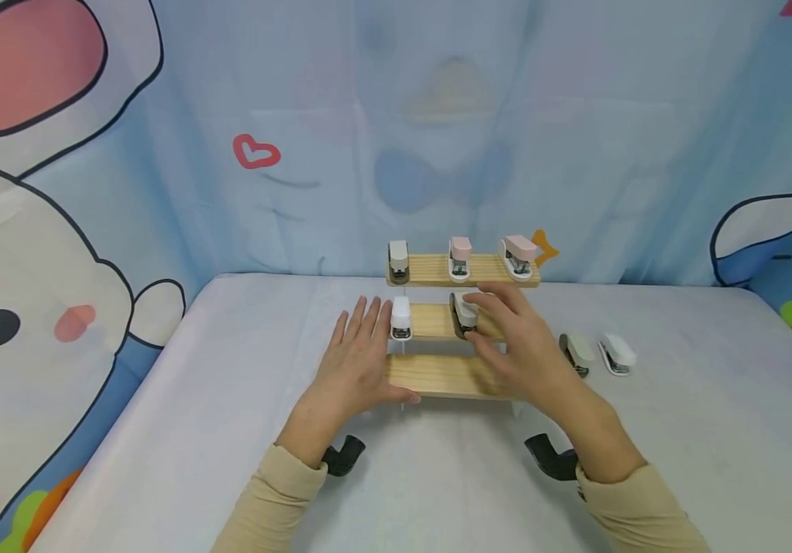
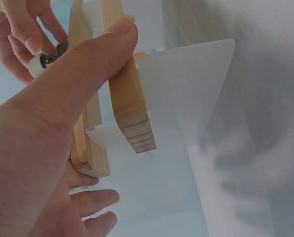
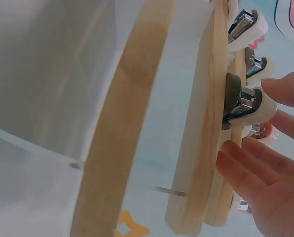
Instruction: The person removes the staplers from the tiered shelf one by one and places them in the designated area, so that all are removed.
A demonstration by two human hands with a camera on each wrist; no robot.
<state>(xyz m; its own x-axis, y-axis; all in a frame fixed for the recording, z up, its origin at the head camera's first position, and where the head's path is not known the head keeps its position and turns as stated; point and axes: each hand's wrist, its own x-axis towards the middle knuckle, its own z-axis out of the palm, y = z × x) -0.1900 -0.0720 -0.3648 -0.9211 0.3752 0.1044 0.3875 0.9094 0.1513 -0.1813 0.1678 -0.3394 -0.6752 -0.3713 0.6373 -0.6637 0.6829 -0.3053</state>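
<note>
This is looking like a staged tabletop set: a cartoon-printed curtain (image 1: 299, 223) is hanging behind a white-covered table (image 1: 160, 461), where staplers (image 1: 460, 259) are standing on a three-tier wooden rack (image 1: 444, 374). The curtain is hiding the wider room, making its kind hard to tell.

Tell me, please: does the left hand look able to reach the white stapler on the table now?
Probably not: the left hand touches the left end of the three-tier wooden rack, and the rack plus the right hand stand between it and the white stapler.
</note>
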